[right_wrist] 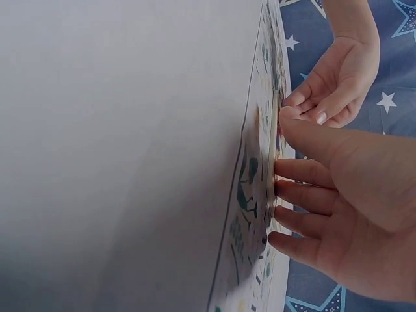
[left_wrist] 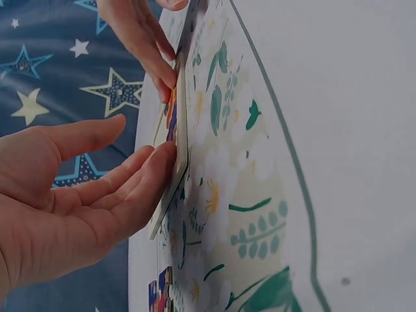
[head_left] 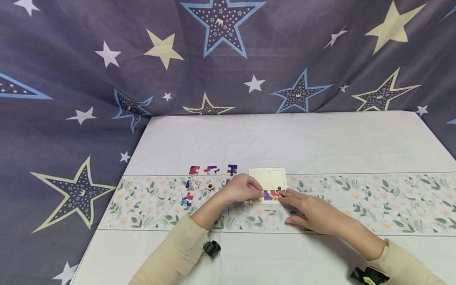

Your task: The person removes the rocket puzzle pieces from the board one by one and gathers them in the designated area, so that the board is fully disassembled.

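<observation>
A cream puzzle tray (head_left: 267,177) lies on the table, with a few colourful jigsaw pieces (head_left: 271,194) side by side along its near edge. At the tray's left side, my left hand (head_left: 242,188) touches the leftmost piece with its fingertips. The left wrist view shows that hand's thumb (left_wrist: 91,135) standing apart from the relaxed fingers. From the right, my right hand (head_left: 313,209) reaches over the tray edge, its extended fingertips resting on the pieces at that end. In the right wrist view its fingers (right_wrist: 302,195) are nearly straight.
Several loose jigsaw pieces (head_left: 211,170) lie in rows left of the tray, some partly behind my left hand. The white tablecloth (head_left: 320,142) has a floral band (head_left: 374,206) across it. A star-patterned curtain (head_left: 228,79) hangs behind the table.
</observation>
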